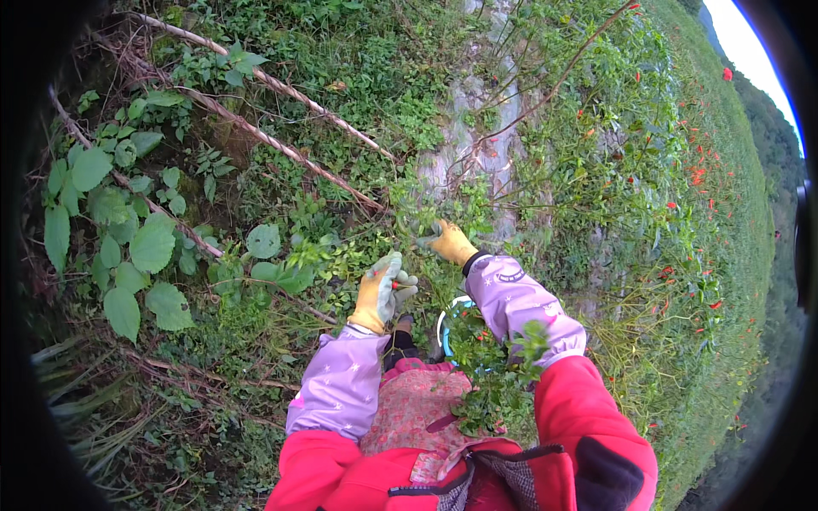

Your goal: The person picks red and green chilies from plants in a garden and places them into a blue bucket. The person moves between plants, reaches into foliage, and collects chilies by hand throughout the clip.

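My left hand (pixel 383 290), in a yellow and grey work glove, is curled around small red chili peppers (pixel 395 285); only bits of red show between the fingers. Ahead and to its right, my right hand (pixel 451 243) wears a matching glove. Its fingertips are among the leafy stems of a chili plant (pixel 476 214), and the leaves blur what they touch. A blue bucket with a white rim (pixel 441 329) stands below my right forearm, partly covered by a leafy chili plant (pixel 489 377).
Long dry stalks (pixel 287 150) slant in from the left, past a broad-leaved plant (pixel 150 246). A thin bare branch (pixel 549 96) crosses the upper right. Pale plastic mulch film (pixel 466 121) lies on the ground ahead. Chili plants with red fruit (pixel 696 175) fill the right side.
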Available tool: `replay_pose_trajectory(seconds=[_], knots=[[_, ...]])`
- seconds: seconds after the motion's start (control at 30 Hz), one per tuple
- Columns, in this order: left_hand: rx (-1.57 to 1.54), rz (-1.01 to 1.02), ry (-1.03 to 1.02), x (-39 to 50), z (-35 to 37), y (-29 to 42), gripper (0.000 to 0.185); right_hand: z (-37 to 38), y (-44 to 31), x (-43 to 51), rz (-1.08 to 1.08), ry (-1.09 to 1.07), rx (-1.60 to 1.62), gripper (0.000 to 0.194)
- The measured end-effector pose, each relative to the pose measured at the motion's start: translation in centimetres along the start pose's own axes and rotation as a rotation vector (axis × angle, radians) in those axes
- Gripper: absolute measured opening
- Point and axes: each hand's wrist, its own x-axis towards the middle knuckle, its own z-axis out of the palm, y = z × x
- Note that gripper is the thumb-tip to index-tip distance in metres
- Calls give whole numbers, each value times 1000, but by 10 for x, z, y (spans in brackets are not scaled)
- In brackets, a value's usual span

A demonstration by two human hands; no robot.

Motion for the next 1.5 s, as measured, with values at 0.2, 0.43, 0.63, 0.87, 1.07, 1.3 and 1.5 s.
replay_pose_trajectory(seconds=[0.2, 0.43, 0.63, 0.87, 1.07, 1.3, 1.5], knots=[[256, 218, -14, 54, 7, -8, 39, 7, 10, -2, -64, -65, 69, 75], [471, 228, -74, 74, -3, -17, 28, 27, 40, 2, -55, -89, 188, 73], [662, 368, 155, 78, -10, -34, 12, 71, 63, 26, -152, -237, 0, 33], [-41, 174, -16, 49, -6, -22, 14, 49, 57, -10, -456, 6, -333, 29], [-240, 426, -68, 39, -33, 33, 16, -23, 25, -21, 50, 329, -178, 61], [-419, 429, 58, 28, -73, 29, 15, -83, -90, -52, -276, -250, 331, 47], [-533, 291, 131, 5, -87, 19, 27, 42, -121, 55, -423, -120, 79, 45]])
